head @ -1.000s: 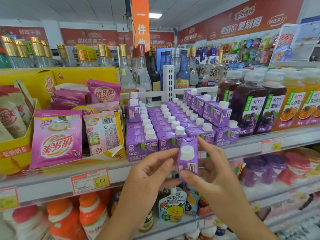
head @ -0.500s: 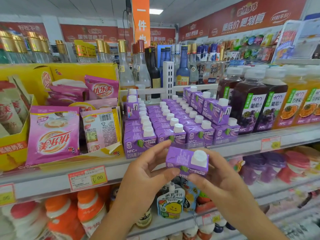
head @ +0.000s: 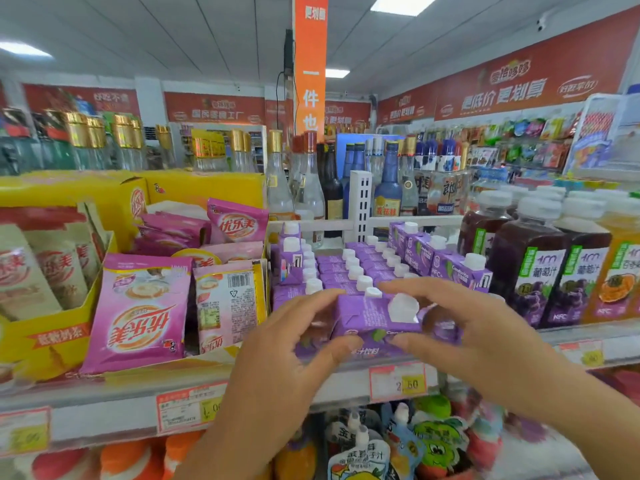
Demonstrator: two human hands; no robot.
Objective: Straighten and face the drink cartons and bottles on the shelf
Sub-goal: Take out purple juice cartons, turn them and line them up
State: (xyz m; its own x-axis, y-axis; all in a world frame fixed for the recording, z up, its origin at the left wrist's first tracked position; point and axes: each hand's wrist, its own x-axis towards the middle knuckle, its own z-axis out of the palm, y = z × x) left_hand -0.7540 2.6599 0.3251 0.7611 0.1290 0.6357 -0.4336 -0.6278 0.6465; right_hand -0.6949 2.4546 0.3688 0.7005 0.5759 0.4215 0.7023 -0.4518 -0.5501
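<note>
A small purple drink carton (head: 375,315) with a white cap is upright at the front of the shelf, held between both hands. My left hand (head: 287,348) pinches its left side with thumb and fingers. My right hand (head: 460,327) pinches its right side, fingers over the top and thumb on the front. Behind it stand rows of matching purple cartons (head: 349,268); a few at the back right (head: 436,258) and back left (head: 289,258) lie stacked and skewed. Dark grape juice bottles (head: 530,268) and orange juice bottles (head: 620,275) stand to the right.
Pink milk-tea sachets (head: 138,310) fill yellow display boxes (head: 45,344) to the left. Glass liquor bottles (head: 308,188) stand behind a white divider rail (head: 360,202). The shelf edge (head: 349,382) carries price tags. Pouches (head: 360,452) and bottles sit on the shelf below.
Both hands have carried the carton up and forward from below the shelf edge into the front row of purple cartons, turning it upright. The view has moved closer.
</note>
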